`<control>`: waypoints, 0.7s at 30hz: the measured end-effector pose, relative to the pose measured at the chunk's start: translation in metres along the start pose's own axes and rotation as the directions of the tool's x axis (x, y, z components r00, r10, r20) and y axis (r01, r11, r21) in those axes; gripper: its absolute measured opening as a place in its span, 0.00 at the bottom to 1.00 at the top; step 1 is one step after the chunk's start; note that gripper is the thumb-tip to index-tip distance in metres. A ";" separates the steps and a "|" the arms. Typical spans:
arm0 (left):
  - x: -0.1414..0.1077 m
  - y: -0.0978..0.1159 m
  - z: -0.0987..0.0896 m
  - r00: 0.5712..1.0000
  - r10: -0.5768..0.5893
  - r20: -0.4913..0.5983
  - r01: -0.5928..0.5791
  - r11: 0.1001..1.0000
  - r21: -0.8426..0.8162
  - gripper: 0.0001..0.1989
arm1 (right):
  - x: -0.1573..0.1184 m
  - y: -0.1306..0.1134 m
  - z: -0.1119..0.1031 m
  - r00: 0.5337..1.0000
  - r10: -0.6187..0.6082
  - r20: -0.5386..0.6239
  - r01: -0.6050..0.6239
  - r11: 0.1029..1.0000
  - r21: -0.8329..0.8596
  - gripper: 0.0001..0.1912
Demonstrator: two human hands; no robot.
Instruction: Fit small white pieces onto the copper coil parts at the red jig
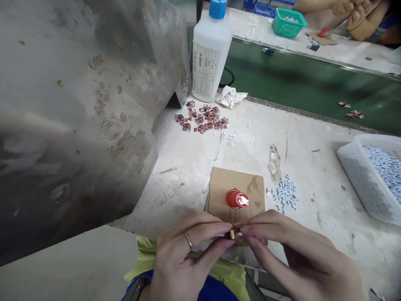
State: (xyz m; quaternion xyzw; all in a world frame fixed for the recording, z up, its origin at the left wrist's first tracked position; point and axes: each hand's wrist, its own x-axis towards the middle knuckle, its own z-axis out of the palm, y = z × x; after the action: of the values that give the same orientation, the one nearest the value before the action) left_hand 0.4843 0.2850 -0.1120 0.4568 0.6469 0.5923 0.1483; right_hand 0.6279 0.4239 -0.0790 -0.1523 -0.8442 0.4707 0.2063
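Close to the table's front edge, my left hand (194,246), with a ring on one finger, pinches a small figurine (232,235) that is dark with an orange-tan part. Fingers cover most of it. My right hand (291,251) is closed at the fingertips beside it, with a tiny pale piece (239,233) showing between them. Whether that piece touches the figurine is hidden. Just beyond the fingers, a red cap-like cup (235,199) rests on a square of cardboard (219,184). A heap of small light-blue pieces (284,193) lies right of the cardboard.
Reddish-brown figurines (203,117) cluster before a white bottle (209,54) and crumpled tissue (231,97). A large metal housing (78,104) blocks the left. At right stands a white basket (354,167) of light-blue pieces. A green belt (297,79) runs behind; across it are another person's hands (357,12).
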 end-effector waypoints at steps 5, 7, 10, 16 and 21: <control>-0.001 -0.001 0.000 1.000 0.014 -0.005 -0.014 1.000 -0.016 0.09 | -0.004 0.002 -0.004 0.997 -0.024 0.072 0.030 0.996 -0.082 0.15; -0.003 -0.001 0.000 1.000 0.015 -0.006 -0.015 1.000 -0.017 0.09 | -0.010 0.002 -0.006 0.991 -0.075 0.111 0.095 0.979 -0.180 0.16; -0.004 0.000 0.000 1.000 0.014 0.009 -0.014 0.999 -0.029 0.10 | -0.019 0.001 -0.008 0.987 -0.134 0.093 0.159 0.913 -0.375 0.15; 0.001 -0.001 0.003 1.000 -0.012 0.011 0.013 0.999 -0.052 0.11 | -0.009 -0.001 -0.007 0.993 -0.082 0.079 0.098 0.971 -0.218 0.18; -0.007 -0.001 0.002 0.998 -0.065 -0.016 0.065 0.998 0.010 0.21 | 0.006 0.002 -0.001 0.995 0.010 0.099 -0.006 0.999 -0.037 0.14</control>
State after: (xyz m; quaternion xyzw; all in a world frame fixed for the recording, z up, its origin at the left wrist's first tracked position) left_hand 0.4885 0.2811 -0.1156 0.4317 0.6657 0.5873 0.1601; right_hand 0.6231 0.4280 -0.0791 -0.1358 -0.8614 0.4628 0.1593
